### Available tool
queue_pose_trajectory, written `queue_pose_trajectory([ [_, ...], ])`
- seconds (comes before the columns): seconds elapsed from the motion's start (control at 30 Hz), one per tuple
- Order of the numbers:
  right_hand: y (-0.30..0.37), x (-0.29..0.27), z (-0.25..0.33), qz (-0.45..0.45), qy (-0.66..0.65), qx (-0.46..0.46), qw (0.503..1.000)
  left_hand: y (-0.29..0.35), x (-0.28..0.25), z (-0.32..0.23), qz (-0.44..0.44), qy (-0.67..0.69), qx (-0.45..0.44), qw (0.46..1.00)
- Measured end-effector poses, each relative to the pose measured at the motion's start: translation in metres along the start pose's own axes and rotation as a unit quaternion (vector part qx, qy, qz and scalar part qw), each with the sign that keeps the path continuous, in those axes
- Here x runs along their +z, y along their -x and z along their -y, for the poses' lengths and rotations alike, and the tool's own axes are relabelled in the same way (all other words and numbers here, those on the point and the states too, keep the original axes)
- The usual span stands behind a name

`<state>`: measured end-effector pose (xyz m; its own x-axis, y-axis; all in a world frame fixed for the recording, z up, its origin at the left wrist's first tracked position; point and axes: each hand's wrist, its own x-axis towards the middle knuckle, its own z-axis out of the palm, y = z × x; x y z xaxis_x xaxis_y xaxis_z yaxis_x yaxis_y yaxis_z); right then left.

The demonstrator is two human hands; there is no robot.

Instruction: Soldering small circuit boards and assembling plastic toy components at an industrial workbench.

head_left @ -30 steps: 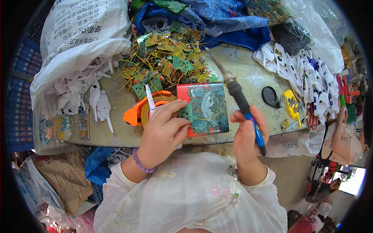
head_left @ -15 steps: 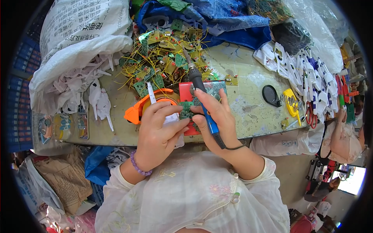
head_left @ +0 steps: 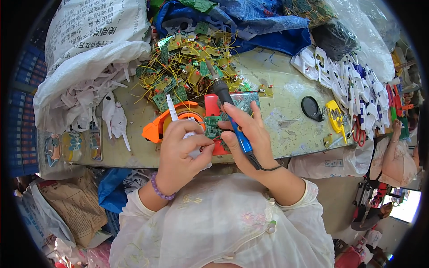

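Note:
My right hand [head_left: 252, 136] grips a blue and black soldering iron [head_left: 241, 139], its metal tip slanting up and left toward a heap of circuit boards. The same hand's fingertips steady a small green circuit board [head_left: 212, 127] above a red flat surface [head_left: 212, 105]. Beside it, my left hand [head_left: 182, 145] is closed round a white plastic casing [head_left: 171, 107], whose narrow end sticks up past the fingers. Its thumb and forefinger are pinched together just below the board; whatever is between them is too small to tell. Behind this hand stands an orange tape dispenser [head_left: 154, 129].
Wired circuit boards [head_left: 178, 67] are heaped at the far middle. White casings spill from a woven sack [head_left: 96, 53] at left. On the right lie a black round lid [head_left: 310, 108], a yellow tool [head_left: 335, 118], red-handled scissors [head_left: 358, 131] and stacked white casings [head_left: 353, 89]. Another person's arm [head_left: 393, 152] shows far right.
My left fingers have drawn back from the circuit board and curled into a pinch just below it. The right hand and soldering iron have barely moved.

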<state>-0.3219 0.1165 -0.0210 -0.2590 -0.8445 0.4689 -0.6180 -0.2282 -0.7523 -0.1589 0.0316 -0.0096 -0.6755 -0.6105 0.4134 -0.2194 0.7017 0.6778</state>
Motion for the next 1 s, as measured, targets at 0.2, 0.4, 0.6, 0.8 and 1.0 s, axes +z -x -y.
queue_pose_trajectory([
  [0.2,-0.001,-0.003,0.000,-0.002,-0.007,-0.004,1.000,-0.012,0.006,0.002,0.040,-0.040,0.067,0.996],
  [0.4,-0.002,-0.005,-0.002,0.008,-0.022,0.001,1.000,-0.013,0.007,0.002,0.055,-0.051,0.071,0.995],
  [0.6,0.001,-0.004,-0.005,0.010,-0.051,0.021,0.998,-0.013,0.010,-0.002,0.052,-0.058,0.058,0.995],
  [0.8,0.000,-0.006,-0.003,0.014,-0.056,0.034,0.998,-0.013,0.010,-0.002,0.050,-0.062,0.058,0.995],
  [1.0,0.006,-0.026,-0.005,-0.097,-0.107,0.020,0.989,-0.013,0.008,-0.004,0.050,-0.057,0.057,0.996],
])
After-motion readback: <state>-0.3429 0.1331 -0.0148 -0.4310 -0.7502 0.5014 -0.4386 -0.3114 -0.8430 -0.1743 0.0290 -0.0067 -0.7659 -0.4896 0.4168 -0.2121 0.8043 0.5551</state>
